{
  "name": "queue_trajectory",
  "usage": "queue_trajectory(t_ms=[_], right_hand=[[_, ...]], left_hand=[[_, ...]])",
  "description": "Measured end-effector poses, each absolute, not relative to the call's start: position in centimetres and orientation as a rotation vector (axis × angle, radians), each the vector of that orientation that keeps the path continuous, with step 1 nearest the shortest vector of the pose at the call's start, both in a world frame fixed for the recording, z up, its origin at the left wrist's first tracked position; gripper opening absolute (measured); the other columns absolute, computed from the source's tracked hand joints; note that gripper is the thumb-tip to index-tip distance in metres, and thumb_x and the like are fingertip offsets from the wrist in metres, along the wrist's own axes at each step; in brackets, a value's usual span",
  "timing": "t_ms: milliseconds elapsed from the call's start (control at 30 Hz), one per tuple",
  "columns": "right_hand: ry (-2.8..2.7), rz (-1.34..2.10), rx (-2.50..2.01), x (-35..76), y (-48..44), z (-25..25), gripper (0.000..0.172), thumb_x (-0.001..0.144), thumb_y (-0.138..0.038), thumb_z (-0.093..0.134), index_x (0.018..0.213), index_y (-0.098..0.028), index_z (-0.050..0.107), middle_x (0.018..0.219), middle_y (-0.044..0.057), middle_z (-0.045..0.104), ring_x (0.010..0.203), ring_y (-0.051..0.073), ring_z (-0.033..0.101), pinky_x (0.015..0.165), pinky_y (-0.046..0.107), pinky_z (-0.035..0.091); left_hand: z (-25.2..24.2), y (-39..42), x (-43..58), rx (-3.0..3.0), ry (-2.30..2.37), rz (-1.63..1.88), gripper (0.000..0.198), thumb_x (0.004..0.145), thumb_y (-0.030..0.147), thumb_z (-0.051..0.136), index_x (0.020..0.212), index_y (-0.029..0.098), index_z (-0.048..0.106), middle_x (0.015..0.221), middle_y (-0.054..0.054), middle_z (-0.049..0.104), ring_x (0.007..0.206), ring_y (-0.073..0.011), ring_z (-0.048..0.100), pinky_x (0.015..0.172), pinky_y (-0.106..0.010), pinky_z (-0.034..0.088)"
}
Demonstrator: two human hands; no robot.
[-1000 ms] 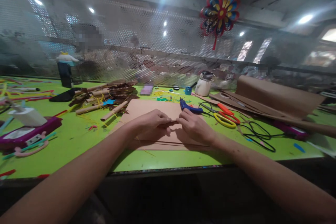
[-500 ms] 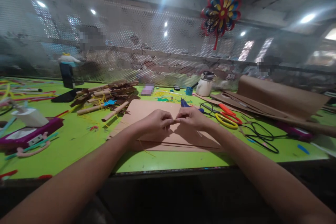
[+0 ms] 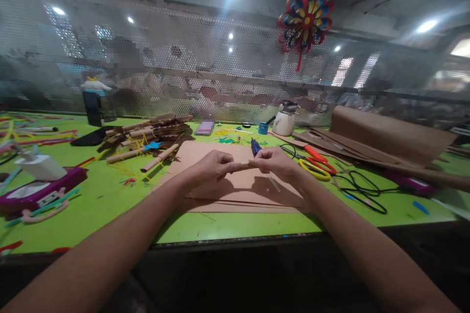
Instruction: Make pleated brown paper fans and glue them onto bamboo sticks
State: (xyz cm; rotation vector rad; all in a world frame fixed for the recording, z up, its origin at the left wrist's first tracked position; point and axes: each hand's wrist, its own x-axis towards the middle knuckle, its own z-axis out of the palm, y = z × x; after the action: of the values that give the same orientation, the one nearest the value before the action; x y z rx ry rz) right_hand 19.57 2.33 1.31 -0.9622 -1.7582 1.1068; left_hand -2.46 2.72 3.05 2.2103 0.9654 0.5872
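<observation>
Between my two hands stretches a short, narrow strip of brown paper (image 3: 245,167), raised over a stack of brown paper sheets (image 3: 205,205). The fingers of my left hand (image 3: 219,165) are closed on its left end. At the right end, my right hand (image 3: 273,162) pinches it between thumb and fingers. Whether the strip is rolled or folded I cannot tell. Just beyond my right hand lies a blue glue gun (image 3: 255,145). A thin, pale stick (image 3: 273,184) rests on the sheets below that hand. Scissors with red and yellow handles (image 3: 315,168) lie to its right.
Brown paper rolls (image 3: 157,157) are heaped at the left, near a purple power strip (image 3: 69,180) with a white plug. A black cable (image 3: 362,190) loops at the right, before large folded brown paper (image 3: 389,139). A white bottle (image 3: 284,121) stands behind, before a mesh screen (image 3: 220,73).
My hands have moved apart from nearly touching fingertips, and the brown paper strip now shows between them. The view has shifted slightly.
</observation>
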Motion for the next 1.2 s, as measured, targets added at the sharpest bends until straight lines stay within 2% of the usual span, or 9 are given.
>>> queue_trajectory(t_ms=[133, 267, 400, 533, 600, 767, 967, 1067, 1200], right_hand=[[-1.463, 1.333, -0.681, 19.8, 2.3, 1.5, 0.024, 0.072, -0.036, 0.064, 0.076, -0.012, 0.063, 0.062, 0.001, 0.055, 0.056, 0.009, 0.048, 0.056, 0.025, 0.039], [-1.578, 1.459, -0.488, 18.9, 1.3, 2.0, 0.031, 0.069, -0.026, 0.068, 0.098, -0.015, 0.063, 0.086, 0.006, 0.061, 0.073, 0.013, 0.054, 0.070, 0.031, 0.043], [-1.679, 1.376, -0.439, 17.9, 0.6, 2.0, 0.021, 0.069, -0.026, 0.069, 0.085, -0.014, 0.066, 0.080, 0.005, 0.061, 0.069, 0.013, 0.053, 0.068, 0.030, 0.044], [-1.728, 1.304, -0.538, 17.8, 0.6, 1.8, 0.018, 0.069, -0.029, 0.068, 0.073, -0.013, 0.062, 0.068, 0.003, 0.058, 0.064, 0.013, 0.053, 0.065, 0.029, 0.044], [-1.761, 1.259, -0.585, 17.9, 0.7, 1.8, 0.019, 0.071, -0.031, 0.066, 0.072, -0.013, 0.060, 0.068, 0.002, 0.058, 0.065, 0.013, 0.053, 0.065, 0.028, 0.044], [-2.085, 1.117, -0.862, 18.1, 0.7, 2.2, 0.019, 0.075, -0.031, 0.059, 0.069, -0.013, 0.057, 0.062, -0.001, 0.055, 0.059, 0.010, 0.049, 0.059, 0.023, 0.039], [-2.395, 0.750, -1.099, 17.5, 1.5, 1.9, 0.017, 0.076, -0.025, 0.052, 0.069, -0.012, 0.062, 0.059, 0.000, 0.059, 0.057, 0.010, 0.049, 0.053, 0.020, 0.036], [-2.395, 0.716, -1.129, 17.3, 2.0, 1.3, 0.017, 0.074, -0.024, 0.054, 0.077, -0.012, 0.064, 0.069, 0.002, 0.064, 0.062, 0.011, 0.053, 0.056, 0.021, 0.039], [-2.386, 0.665, -1.168, 17.2, 2.0, 0.4, 0.018, 0.073, -0.027, 0.056, 0.075, -0.011, 0.065, 0.066, 0.002, 0.062, 0.057, 0.011, 0.050, 0.053, 0.021, 0.037]], left_hand=[[3.8, 2.1, -2.9, 2.003, 0.799, 0.613, 0.037, 0.082, 0.047, 0.044, 0.064, 0.015, 0.050, 0.054, 0.002, 0.049, 0.052, -0.0087, 0.041, 0.056, -0.023, 0.033], [3.6, 1.3, -2.5, 1.763, 0.578, 0.582, 0.025, 0.085, 0.037, 0.044, 0.075, 0.016, 0.053, 0.062, 0.001, 0.051, 0.059, -0.0094, 0.044, 0.064, -0.024, 0.036], [3.0, 0.6, -1.7, 1.586, 0.518, 0.503, 0.018, 0.084, 0.031, 0.046, 0.084, 0.016, 0.055, 0.063, -0.002, 0.054, 0.062, -0.0116, 0.049, 0.069, -0.027, 0.040], [2.8, 0.5, -1.5, 1.599, 0.481, 0.396, 0.024, 0.082, 0.034, 0.048, 0.081, 0.013, 0.059, 0.083, -0.010, 0.063, 0.079, -0.0180, 0.057, 0.080, -0.034, 0.042], [2.9, 1.1, -1.7, 1.706, 0.520, 0.406, 0.023, 0.081, 0.033, 0.049, 0.081, 0.013, 0.061, 0.089, -0.009, 0.063, 0.083, -0.0174, 0.056, 0.082, -0.033, 0.041], [3.1, 2.8, -2.1, 1.807, 0.784, 0.761, 0.027, 0.081, 0.038, 0.047, 0.086, 0.015, 0.061, 0.087, -0.006, 0.062, 0.075, -0.0129, 0.054, 0.070, -0.026, 0.043], [1.6, 3.3, -1.3, 2.071, 0.929, 0.640, 0.020, 0.069, 0.032, 0.059, 0.070, 0.012, 0.061, 0.065, -0.001, 0.059, 0.061, -0.0118, 0.051, 0.058, -0.023, 0.039], [0.7, 3.5, -1.5, 2.108, 1.020, 0.656, 0.020, 0.069, 0.031, 0.057, 0.068, 0.012, 0.061, 0.061, -0.001, 0.059, 0.058, -0.0114, 0.049, 0.053, -0.022, 0.036], [0.2, 3.8, -2.0, 2.103, 1.064, 0.636, 0.020, 0.071, 0.029, 0.053, 0.070, 0.011, 0.062, 0.059, -0.002, 0.059, 0.054, -0.0111, 0.048, 0.050, -0.022, 0.034]])
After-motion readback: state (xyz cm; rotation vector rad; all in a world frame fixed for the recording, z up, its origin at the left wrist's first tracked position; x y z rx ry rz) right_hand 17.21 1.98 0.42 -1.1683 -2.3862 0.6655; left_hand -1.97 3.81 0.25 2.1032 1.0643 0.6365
